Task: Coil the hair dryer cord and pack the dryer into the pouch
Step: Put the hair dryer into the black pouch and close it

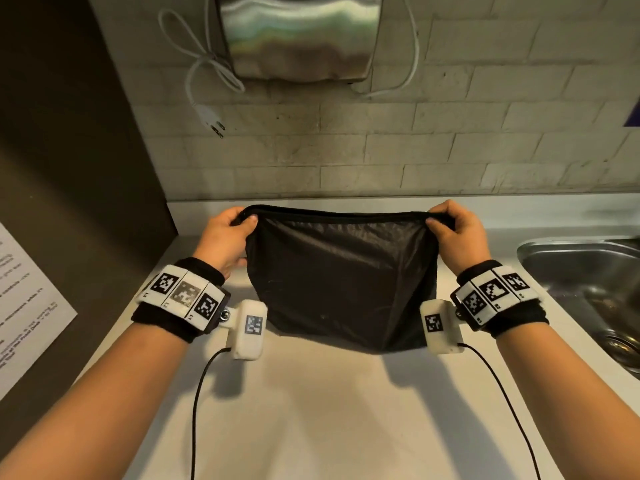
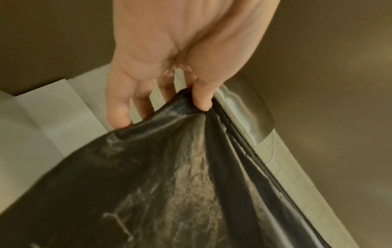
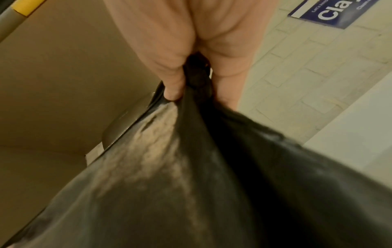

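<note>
Paper (image 1: 24, 306): taped to the dark panel at far left; print too blurred to read.
Plug (image 1: 213, 121): hangs on a white cord against the tiled wall, left of the steel wall unit (image 1: 301, 36); unplugged.
Left hand (image 1: 227, 237): pinches the left top corner of the pouch (image 1: 343, 282), thumb over the zip edge, other fingers behind the fabric.
Pouch: black, thin, held up above the counter (image 1: 311, 410), stretched taut between both hands; zip teeth run along the top edge; likely held so to check it or spread its mouth. Closed or open zip: cannot tell.
Dryer: nowhere seen outside the pouch; fabric sags to a point at the bottom, perhaps from weight inside, not certain.
Right hand (image 1: 457, 233): grips the right top corner, fabric bunched between thumb and fingers.
Sink (image 1: 588, 282): steel, at right, apart from the pouch.
Sign (image 3: 339, 11): blue, on the wall; only "Cla" readable, rest cut off.
</note>
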Available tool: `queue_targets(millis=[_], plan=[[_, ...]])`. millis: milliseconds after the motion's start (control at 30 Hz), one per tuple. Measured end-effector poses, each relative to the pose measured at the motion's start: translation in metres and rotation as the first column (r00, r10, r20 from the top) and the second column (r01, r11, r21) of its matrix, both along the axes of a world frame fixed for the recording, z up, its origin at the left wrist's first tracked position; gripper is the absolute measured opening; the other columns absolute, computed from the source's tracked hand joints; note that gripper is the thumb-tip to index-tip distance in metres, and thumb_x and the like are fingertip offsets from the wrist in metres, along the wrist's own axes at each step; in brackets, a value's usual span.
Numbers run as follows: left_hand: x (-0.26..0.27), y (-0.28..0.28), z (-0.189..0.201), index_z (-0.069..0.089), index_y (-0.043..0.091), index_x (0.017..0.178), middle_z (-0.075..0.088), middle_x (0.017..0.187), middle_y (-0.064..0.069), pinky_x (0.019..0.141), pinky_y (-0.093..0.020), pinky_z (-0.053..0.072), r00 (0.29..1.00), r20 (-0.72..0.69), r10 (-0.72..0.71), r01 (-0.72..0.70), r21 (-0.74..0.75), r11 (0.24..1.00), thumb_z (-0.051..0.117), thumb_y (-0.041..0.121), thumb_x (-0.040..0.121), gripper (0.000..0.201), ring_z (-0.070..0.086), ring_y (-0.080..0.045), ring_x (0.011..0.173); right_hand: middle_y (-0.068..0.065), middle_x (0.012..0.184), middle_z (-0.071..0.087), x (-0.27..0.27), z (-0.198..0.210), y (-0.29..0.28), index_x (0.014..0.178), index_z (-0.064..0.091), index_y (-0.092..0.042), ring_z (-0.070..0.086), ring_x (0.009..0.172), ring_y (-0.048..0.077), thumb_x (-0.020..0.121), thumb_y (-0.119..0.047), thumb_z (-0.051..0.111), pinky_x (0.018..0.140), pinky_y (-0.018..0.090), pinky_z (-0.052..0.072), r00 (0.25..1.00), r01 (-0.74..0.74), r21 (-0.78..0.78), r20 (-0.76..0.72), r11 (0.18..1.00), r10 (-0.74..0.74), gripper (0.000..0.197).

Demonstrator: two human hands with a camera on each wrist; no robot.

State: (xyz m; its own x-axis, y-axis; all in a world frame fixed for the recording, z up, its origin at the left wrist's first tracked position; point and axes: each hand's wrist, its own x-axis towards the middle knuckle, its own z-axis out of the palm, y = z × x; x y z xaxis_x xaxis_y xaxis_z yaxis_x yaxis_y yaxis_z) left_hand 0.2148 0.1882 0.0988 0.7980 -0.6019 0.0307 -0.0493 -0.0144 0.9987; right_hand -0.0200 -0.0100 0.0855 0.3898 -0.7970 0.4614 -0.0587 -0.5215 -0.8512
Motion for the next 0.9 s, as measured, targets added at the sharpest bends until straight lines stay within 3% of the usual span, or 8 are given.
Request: queue_targets(millis=[100, 233, 400, 533, 633, 700, 767, 900], plan=[[0.000, -0.004, 0.000, 0.054, 0.026, 0.078, 0.056, 0.078, 0.005, 0.058, -0.030, 0.051, 1.000, 0.010, -0.005, 0.005, -0.030, 1.000, 0.048, 0.011, 0.093, 0.022, 0.055, -0.009, 0.073, -0.007, 0.069, 0.050, -0.001, 0.005, -0.002, 0.081, 0.054, -0.008, 0.050, 0.058, -0.013, 0.084, 0.005, 0.052, 0.061, 0.004, 0.041, 0.997, 0.045, -0.049, 0.067, 0.998, -0.042, 0.014], [0.002, -0.002, -0.016, 0.055, 0.029, 0.077, 0.054, 0.079, 0.008, 0.061, -0.026, 0.042, 0.996, 0.086, -0.011, 0.005, 0.068, 0.998, 0.051, 0.013, 0.091, 0.022, 0.050, -0.008, 0.078, -0.006, 0.072, 0.052, -0.006, -0.003, -0.003, 0.073, 0.052, -0.015, 0.051, 0.066, -0.006, 0.082, 0.010, 0.051, 0.070, 0.011, 0.043, 0.997, 0.029, -0.040, 0.075, 0.999, -0.026, 0.026], [-0.003, 0.006, -0.026, 0.056, 0.027, 0.082, 0.056, 0.083, 0.003, 0.046, -0.018, 0.052, 0.996, 0.031, -0.081, 0.078, 0.088, 0.993, 0.049, 0.011, 0.092, 0.021, 0.054, -0.009, 0.074, -0.016, 0.069, 0.055, -0.014, -0.012, 0.000, 0.064, 0.047, -0.024, 0.053, 0.064, -0.012, 0.079, 0.019, 0.046, 0.069, 0.005, 0.045, 0.994, -0.060, -0.025, 0.086, 0.998, 0.062, 0.046], [-0.007, 0.014, -0.033, 0.055, 0.023, 0.083, 0.057, 0.083, 0.000, 0.058, -0.020, 0.056, 0.990, -0.051, -0.128, 0.133, 0.096, 0.987, 0.046, 0.006, 0.093, 0.021, 0.057, -0.013, 0.073, -0.024, 0.061, 0.060, -0.023, -0.013, 0.005, 0.052, 0.058, -0.031, 0.056, 0.065, -0.009, 0.076, 0.027, 0.041, 0.070, 0.006, 0.047, 0.971, -0.229, 0.055, 0.090, 0.972, 0.223, 0.066], [-0.011, 0.020, -0.040, 0.056, 0.022, 0.084, 0.058, 0.083, 0.000, 0.059, -0.016, 0.055, 0.988, -0.077, -0.133, 0.139, 0.087, 0.986, 0.047, 0.005, 0.092, 0.021, 0.058, -0.012, 0.076, -0.025, 0.063, 0.062, -0.024, -0.018, 0.012, 0.060, 0.056, -0.021, 0.059, 0.071, -0.011, 0.077, 0.026, 0.044, 0.076, 0.006, 0.047, 0.973, -0.231, 0.070, -0.002, 0.970, 0.232, 0.051], [-0.013, 0.023, -0.043, 0.057, 0.021, 0.084, 0.059, 0.086, 0.001, 0.060, -0.015, 0.055, 0.991, -0.082, -0.108, 0.114, 0.081, 0.990, 0.048, 0.007, 0.092, 0.018, 0.059, -0.012, 0.080, -0.017, 0.076, 0.064, -0.022, -0.018, 0.018, 0.069, 0.054, -0.016, 0.058, 0.075, -0.005, 0.080, 0.017, 0.050, 0.075, 0.010, 0.044, 0.987, -0.125, 0.031, -0.100, 0.992, 0.127, 0.034], [-0.014, 0.026, -0.047, 0.058, 0.019, 0.088, 0.059, 0.089, 0.000, 0.064, -0.019, 0.056, 0.993, -0.095, -0.073, 0.080, 0.077, 0.994, 0.050, 0.009, 0.091, 0.013, 0.059, -0.015, 0.088, 0.008, 0.105, 0.056, -0.020, -0.017, 0.023, 0.085, 0.060, -0.011, 0.055, 0.095, 0.016, 0.080, 0.004, 0.056, 0.087, 0.023, 0.041, 0.972, 0.103, -0.124, -0.197, 0.987, -0.126, 0.017], [-0.018, 0.028, -0.050, 0.057, 0.015, 0.096, 0.060, 0.096, -0.003, 0.075, -0.027, 0.052, 0.990, -0.141, -0.024, 0.031, 0.047, 0.998, 0.050, 0.010, 0.092, 0.009, 0.057, -0.021, 0.101, 0.016, 0.125, 0.042, -0.008, -0.004, 0.048, 0.107, 0.058, -0.015, 0.035, 0.119, 0.037, 0.075, -0.009, 0.057, 0.097, 0.047, 0.035, 0.847, 0.304, -0.386, -0.310, 0.871, -0.433, 0.032]])
